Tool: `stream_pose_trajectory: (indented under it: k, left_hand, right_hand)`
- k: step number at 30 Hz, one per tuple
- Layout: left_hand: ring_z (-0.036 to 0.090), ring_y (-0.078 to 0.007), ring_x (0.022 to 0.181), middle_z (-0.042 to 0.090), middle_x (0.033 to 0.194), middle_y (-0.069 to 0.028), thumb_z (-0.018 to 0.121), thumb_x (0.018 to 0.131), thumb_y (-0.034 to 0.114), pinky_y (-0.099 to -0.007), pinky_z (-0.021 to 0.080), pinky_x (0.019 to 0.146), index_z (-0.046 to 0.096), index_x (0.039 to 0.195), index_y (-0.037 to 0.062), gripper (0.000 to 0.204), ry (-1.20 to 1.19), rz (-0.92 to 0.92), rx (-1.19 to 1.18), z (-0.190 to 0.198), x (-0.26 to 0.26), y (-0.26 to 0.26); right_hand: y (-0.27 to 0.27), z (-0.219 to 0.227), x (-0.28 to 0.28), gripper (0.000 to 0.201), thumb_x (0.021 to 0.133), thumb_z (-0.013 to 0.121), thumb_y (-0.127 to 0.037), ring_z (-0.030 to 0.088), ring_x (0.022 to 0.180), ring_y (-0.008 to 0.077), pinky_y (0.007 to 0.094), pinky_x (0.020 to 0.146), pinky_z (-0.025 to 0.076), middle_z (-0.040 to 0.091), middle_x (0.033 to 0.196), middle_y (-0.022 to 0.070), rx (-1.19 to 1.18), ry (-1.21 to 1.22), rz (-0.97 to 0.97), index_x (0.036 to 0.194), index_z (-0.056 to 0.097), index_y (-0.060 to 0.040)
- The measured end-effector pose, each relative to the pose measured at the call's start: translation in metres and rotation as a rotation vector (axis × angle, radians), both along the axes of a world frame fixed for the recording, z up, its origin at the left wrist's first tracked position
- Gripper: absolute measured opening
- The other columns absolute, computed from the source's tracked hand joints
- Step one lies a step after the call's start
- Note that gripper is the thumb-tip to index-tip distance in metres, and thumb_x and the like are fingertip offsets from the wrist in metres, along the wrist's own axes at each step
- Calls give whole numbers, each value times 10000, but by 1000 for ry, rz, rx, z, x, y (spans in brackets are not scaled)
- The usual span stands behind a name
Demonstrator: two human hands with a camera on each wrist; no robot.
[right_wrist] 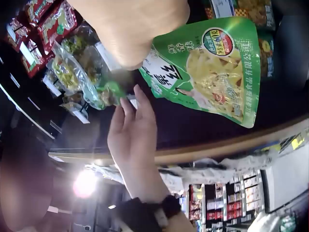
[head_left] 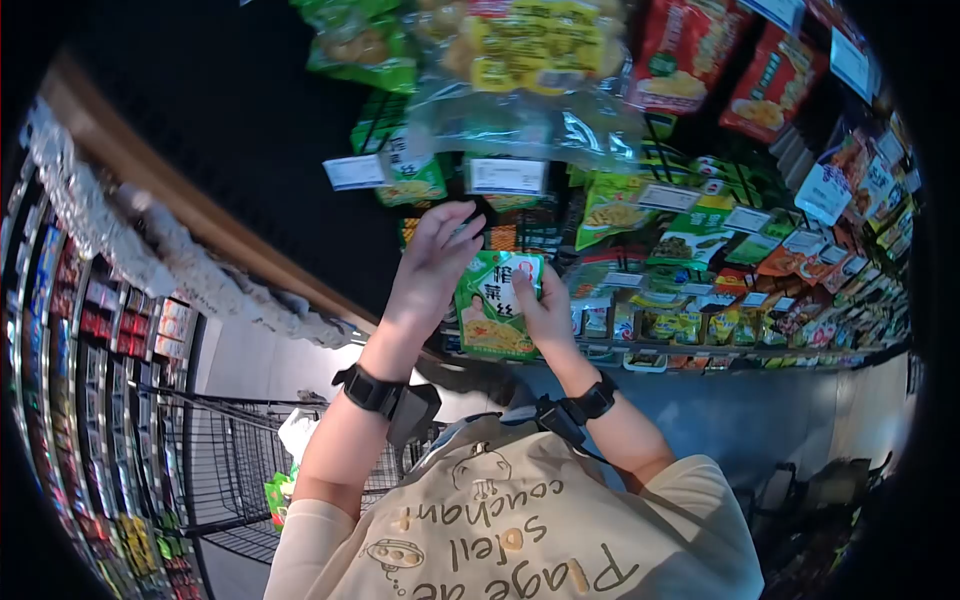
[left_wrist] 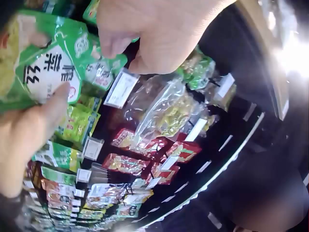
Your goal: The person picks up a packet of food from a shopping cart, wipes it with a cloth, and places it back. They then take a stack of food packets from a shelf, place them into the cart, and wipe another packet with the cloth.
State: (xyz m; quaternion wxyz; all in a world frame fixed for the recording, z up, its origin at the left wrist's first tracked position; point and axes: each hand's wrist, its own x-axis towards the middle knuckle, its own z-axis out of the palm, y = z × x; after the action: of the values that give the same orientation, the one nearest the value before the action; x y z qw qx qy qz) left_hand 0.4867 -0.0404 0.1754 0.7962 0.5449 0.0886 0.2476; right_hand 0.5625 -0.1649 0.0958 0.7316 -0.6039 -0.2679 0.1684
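Observation:
In the head view, my right hand (head_left: pixel 547 308) holds a green packet of shredded pickled mustard (head_left: pixel 490 325) by its side, thumb across the front. The packet stands upright with its printed face toward me; the right wrist view shows the noodle-like picture on the packet (right_wrist: pixel 217 72). My left hand (head_left: pixel 432 262) is raised just left of the packet, its loosely bent fingers toward the hanging goods. It holds nothing in the right wrist view, where the left hand (right_wrist: pixel 135 133) has its fingers extended. A similar green packet (head_left: pixel 415 182) hangs beyond it behind a price tag (head_left: pixel 355 172).
Clear bags with yellow labels (head_left: pixel 545 45) hang above the hands, with red packets (head_left: pixel 690 55) to their right. More packets line the shelf (head_left: pixel 700 235) on the right. A wire shopping cart (head_left: pixel 235 440) stands behind on the left, holding some goods.

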Motion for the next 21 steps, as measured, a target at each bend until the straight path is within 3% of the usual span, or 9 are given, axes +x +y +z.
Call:
stream_pose_trajectory:
  k: [3, 7, 12, 17, 19, 21]
  left_hand:
    - [434, -221, 1139, 458, 1189, -143, 460, 803, -52, -320, 347, 965, 387, 1179, -3, 386, -80, -78, -145, -3, 29, -7]
    - [540, -219, 1017, 544, 1074, -139, 450, 839, -2, -292, 441, 869, 407, 1165, -21, 329, -82, 46, 133, 16, 32, -13]
    - [589, -206, 913, 584, 1003, -167, 410, 876, 6, -278, 463, 806, 428, 1089, -14, 215, -70, 201, 351, 38, 43, -7]
    - [595, -203, 887, 588, 980, -169, 404, 876, -6, -269, 473, 785, 427, 1046, -14, 171, -50, 246, 378, 40, 47, -4]
    - [585, -203, 912, 572, 1007, -174, 415, 868, -7, -277, 473, 805, 415, 1083, 0, 216, -46, 219, 391, 39, 46, -2]
    - [585, -202, 908, 572, 1004, -174, 417, 867, -7, -275, 473, 803, 416, 1084, 0, 217, -52, 225, 384, 39, 46, -3]
  right_hand:
    - [-4, 6, 23, 195, 877, 500, -170, 506, 711, 67, 228, 647, 417, 587, 791, 32, 25, -30, -28, 955, 548, 1]
    - [-3, 15, 46, 196, 872, 508, -172, 510, 703, 69, 233, 638, 420, 590, 782, 36, 88, 9, 14, 954, 546, 1]
    - [20, 19, 69, 198, 866, 517, -173, 518, 666, 71, 236, 590, 421, 592, 762, 44, 144, -79, -32, 949, 546, 5]
    - [34, 39, 78, 214, 858, 529, -188, 542, 650, 105, 249, 571, 425, 597, 767, 86, 229, -93, 5, 941, 547, 8]
    - [40, 39, 82, 213, 836, 545, -178, 564, 631, 153, 270, 569, 431, 598, 755, 125, 98, -197, -67, 940, 550, 7]
    - [51, 32, 86, 214, 825, 552, -171, 569, 619, 174, 282, 565, 432, 598, 746, 135, 144, -238, -101, 943, 550, 7]
